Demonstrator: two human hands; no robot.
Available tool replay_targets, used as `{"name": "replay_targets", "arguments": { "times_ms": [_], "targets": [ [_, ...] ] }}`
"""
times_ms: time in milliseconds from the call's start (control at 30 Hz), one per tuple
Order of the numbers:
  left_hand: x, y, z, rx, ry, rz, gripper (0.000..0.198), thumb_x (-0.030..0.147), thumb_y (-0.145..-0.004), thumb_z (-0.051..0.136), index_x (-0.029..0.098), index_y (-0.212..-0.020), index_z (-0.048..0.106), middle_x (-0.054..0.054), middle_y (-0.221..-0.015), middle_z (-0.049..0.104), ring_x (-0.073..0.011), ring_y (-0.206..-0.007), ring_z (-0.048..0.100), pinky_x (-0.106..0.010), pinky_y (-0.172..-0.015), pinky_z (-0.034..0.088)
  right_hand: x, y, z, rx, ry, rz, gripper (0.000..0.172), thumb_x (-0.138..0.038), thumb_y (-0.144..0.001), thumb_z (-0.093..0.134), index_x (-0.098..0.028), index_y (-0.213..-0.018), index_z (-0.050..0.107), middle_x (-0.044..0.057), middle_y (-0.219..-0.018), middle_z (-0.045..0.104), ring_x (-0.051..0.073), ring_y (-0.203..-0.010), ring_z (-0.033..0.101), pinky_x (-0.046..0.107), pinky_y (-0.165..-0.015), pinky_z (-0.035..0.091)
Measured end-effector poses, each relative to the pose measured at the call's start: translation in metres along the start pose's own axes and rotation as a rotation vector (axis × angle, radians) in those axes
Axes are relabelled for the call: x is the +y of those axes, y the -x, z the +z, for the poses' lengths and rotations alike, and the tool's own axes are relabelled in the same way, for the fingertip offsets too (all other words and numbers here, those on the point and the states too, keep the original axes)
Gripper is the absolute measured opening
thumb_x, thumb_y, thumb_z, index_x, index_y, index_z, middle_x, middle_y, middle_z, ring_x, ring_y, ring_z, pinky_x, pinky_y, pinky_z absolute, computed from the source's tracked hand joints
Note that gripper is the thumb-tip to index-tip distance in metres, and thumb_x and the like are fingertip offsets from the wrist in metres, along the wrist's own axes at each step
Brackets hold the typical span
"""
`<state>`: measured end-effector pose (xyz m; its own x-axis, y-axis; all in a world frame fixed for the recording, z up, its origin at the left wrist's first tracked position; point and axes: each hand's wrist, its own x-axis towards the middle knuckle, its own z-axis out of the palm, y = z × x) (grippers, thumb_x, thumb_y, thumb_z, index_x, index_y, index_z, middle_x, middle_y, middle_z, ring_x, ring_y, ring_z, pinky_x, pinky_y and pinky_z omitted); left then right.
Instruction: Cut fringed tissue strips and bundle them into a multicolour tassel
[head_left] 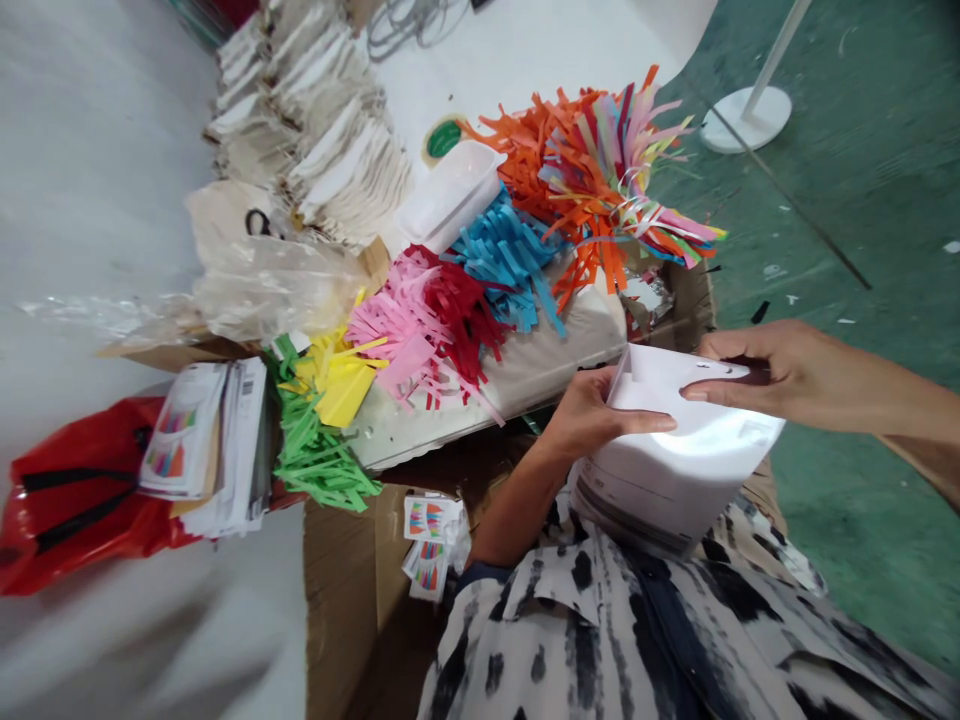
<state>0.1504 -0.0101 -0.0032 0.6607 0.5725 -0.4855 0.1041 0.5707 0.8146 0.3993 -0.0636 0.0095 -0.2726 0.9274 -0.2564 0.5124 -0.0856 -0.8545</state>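
Single head-worn view, looking forward and steeply down. Patterned clothing point(585, 640) nearest, from 4 to 6 o'clock. Left hand point(592, 410) and right hand point(761, 375) close in, about 3 o'clock. Frame looks rolled: table point(555, 357) front edge slants from 8 up to 3. Farther off: pale stacks point(322, 110) at 11, green floor point(847, 240) from 1 to 4.

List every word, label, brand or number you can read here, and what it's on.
No text is legible.
White bag: small printed lines, too blurred to read.
Stack of white packets: colourful pictures and small print, unreadable.
Small packets in the cardboard box: print too small.
Tape roll: green centre, any lettering too blurred.
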Motion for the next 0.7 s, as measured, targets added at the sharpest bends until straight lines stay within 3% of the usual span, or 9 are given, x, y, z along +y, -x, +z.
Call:
{"name": "replay_targets", "arguments": {
  "times_ms": [67, 200, 433, 567, 700],
  "targets": [
    [0.001, -0.0005, 0.0013, 0.006, -0.004, 0.0, 0.059, 0.033, -0.051, 0.102, 0.012, -0.102, 0.081, -0.007, -0.1, 0.079, -0.0198, -0.089, 0.07, -0.035, -0.091, 0.055, 0.0041, -0.0015, -0.0027, -0.082, -0.095, 0.085, 0.061, -0.081, -0.075, 0.071, -0.021, -0.076, 0.06, -0.004, -0.068, 0.048, 0.011, -0.063, 0.041, 0.026, -0.052, 0.028],
    [0.0057, 0.0001, 0.0024, 0.012, -0.009, 0.0, 0.062, 0.037, -0.049, 0.102, 0.012, -0.102, 0.081, -0.007, -0.098, 0.079, -0.0211, -0.088, 0.07, -0.035, -0.088, 0.055, 0.0047, -0.0023, -0.0063, -0.074, -0.176, 0.136, 0.064, -0.083, -0.07, 0.073, -0.02, -0.076, 0.061, -0.004, -0.068, 0.047, 0.011, -0.062, 0.04, 0.025, -0.052, 0.028],
    [0.0021, -0.0028, 0.0022, 0.013, 0.001, 0.016, 0.059, 0.036, -0.053, 0.1, 0.012, -0.104, 0.08, -0.007, -0.099, 0.078, -0.0197, -0.087, 0.069, -0.034, -0.089, 0.054, 0.007, -0.005, -0.0067, -0.106, -0.149, 0.121, 0.061, -0.08, -0.073, 0.074, -0.02, -0.077, 0.061, -0.002, -0.071, 0.049, 0.012, -0.065, 0.044, 0.023, -0.052, 0.032],
    [0.0016, -0.0033, 0.0019, 0.049, -0.005, 0.033, 0.059, 0.037, -0.054, 0.1, 0.011, -0.103, 0.08, -0.008, -0.101, 0.078, -0.0208, -0.09, 0.07, -0.036, -0.09, 0.054, 0.0063, -0.0063, -0.0082, -0.158, -0.184, 0.15, 0.057, -0.076, -0.078, 0.072, -0.021, -0.09, 0.068, -0.001, -0.077, 0.056, 0.013, -0.069, 0.049, 0.024, -0.054, 0.036],
    [0.0034, -0.0014, -0.0013, 0.05, -0.019, 0.026, 0.06, 0.038, -0.054, 0.1, 0.012, -0.104, 0.079, -0.008, -0.101, 0.078, -0.0217, -0.091, 0.07, -0.036, -0.09, 0.054, 0.0016, -0.0048, -0.0101, -0.09, -0.184, 0.127, 0.053, -0.074, -0.083, 0.069, -0.022, -0.093, 0.07, -0.001, -0.075, 0.057, 0.013, -0.068, 0.047, 0.024, -0.056, 0.034]
  ]
}}
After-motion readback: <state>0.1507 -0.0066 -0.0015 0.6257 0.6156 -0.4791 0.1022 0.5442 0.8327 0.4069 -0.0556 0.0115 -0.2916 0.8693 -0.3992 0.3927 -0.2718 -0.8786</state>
